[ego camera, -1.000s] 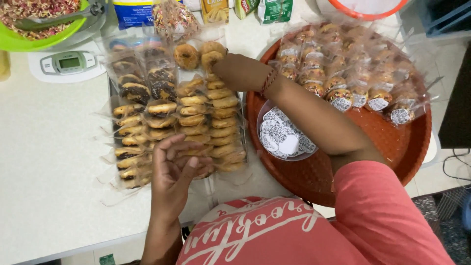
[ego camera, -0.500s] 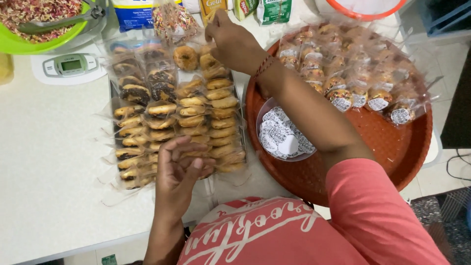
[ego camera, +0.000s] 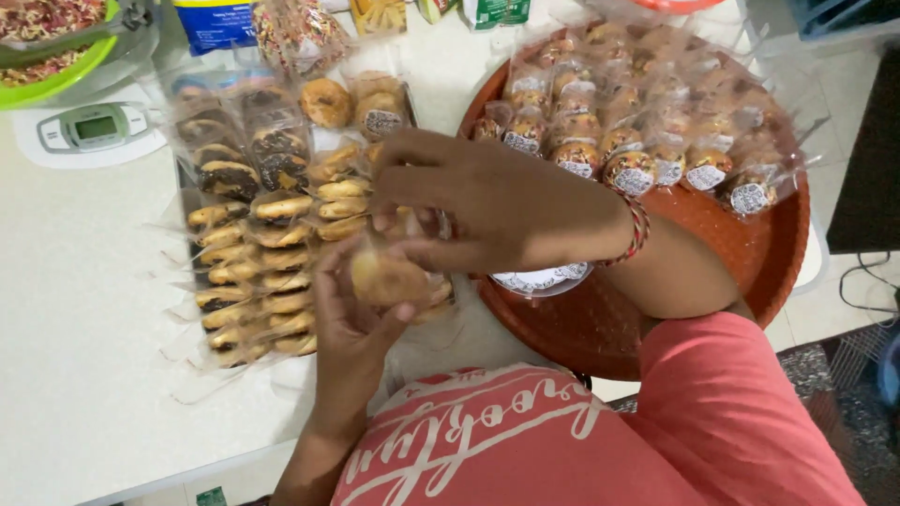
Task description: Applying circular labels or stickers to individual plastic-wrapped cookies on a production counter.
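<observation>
A: Currently the left hand (ego camera: 352,314) cups a round golden-brown pastry in a clear plastic wrapper (ego camera: 389,278) from below, fingers curled around its underside. It sits just above the near end of the rows of wrapped golden and chocolate-topped pastries (ego camera: 258,253) on the white table (ego camera: 84,356).

B: And the right hand (ego camera: 469,201)?

A: Brought in over the pastry, fingertips pinched together at the top of the wrapper. What they pinch is hidden by the hand, so I cannot tell. The hands meet over the one piece.

B: Handling estimate?

A: Judged light; one cupped palm bears it without strain. The crumb looks soft and likely to crush or flake, so support belongs underneath, not squeezed at the sides. The film is probably slick and crinkly; best gripped at the loose top edge.

B: Surroundings?

A: Round reddish-brown tray (ego camera: 741,253) to the right, with labelled wrapped pastries (ego camera: 637,141) at its far side. Small white digital kitchen scale (ego camera: 94,131) far left, green bowl (ego camera: 56,75) beyond.
</observation>
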